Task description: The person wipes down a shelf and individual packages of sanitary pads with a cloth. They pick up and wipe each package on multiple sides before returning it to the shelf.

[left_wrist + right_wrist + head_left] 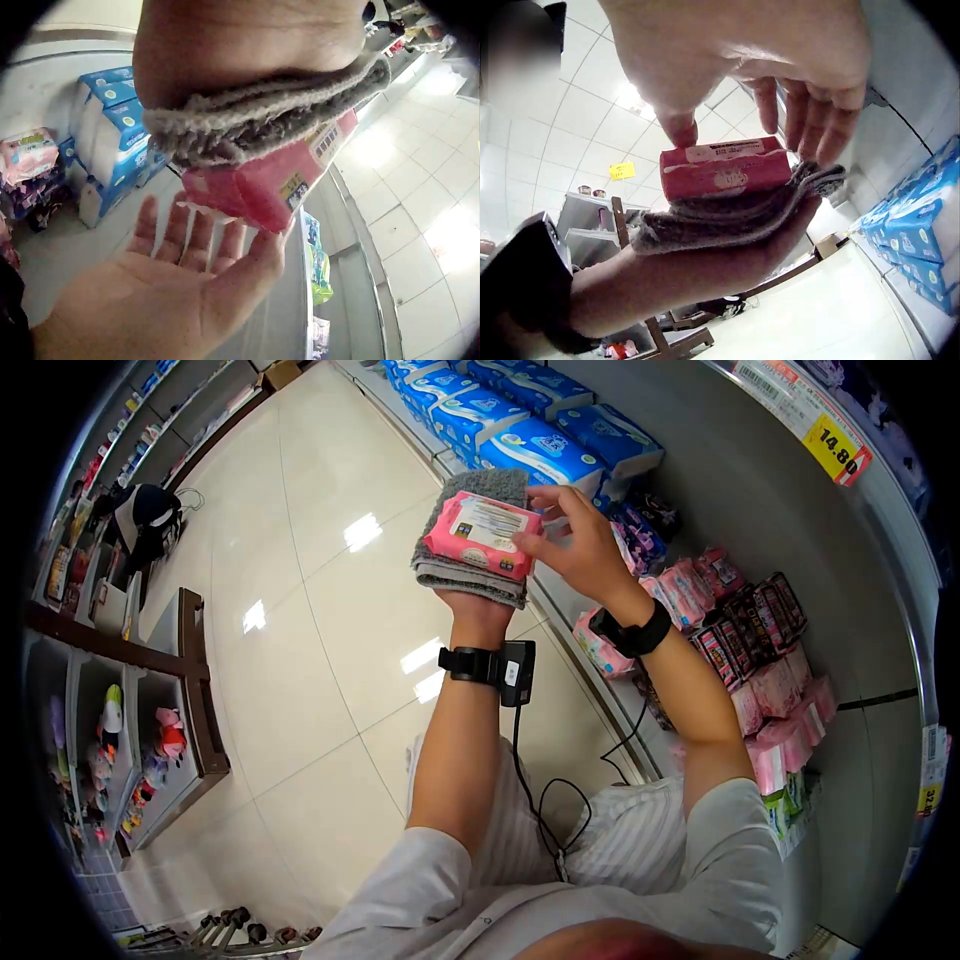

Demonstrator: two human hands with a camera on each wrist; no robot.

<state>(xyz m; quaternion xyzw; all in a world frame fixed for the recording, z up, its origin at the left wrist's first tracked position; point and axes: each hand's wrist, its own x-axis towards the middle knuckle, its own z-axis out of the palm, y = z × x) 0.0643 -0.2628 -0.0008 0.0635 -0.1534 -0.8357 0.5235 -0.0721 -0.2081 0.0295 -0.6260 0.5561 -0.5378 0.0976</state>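
Note:
A pink-and-white pack of wet wipes [485, 530] lies flat on a folded grey towel [500, 484]. My left hand [784, 240] bears both from beneath, palm up, its fingers mostly hidden by the towel. At the pack's right end is my right hand [592, 555], fingers extended and apart, with the thumb right at the pack's edge. The left wrist view shows this right hand [202, 285] palm side, below the pink end of the pack [247, 187]. Over the pack's top edge in the right wrist view hangs its thumb [679, 129].
Blue-wrapped tissue packs [540, 450] line the low shelf ahead. Pink packs [690, 590] and dark packs [755, 625] sit on the right shelf. Shelves with plush toys [168, 732] stand left. A black cable [530, 800] hangs from the left wrist camera.

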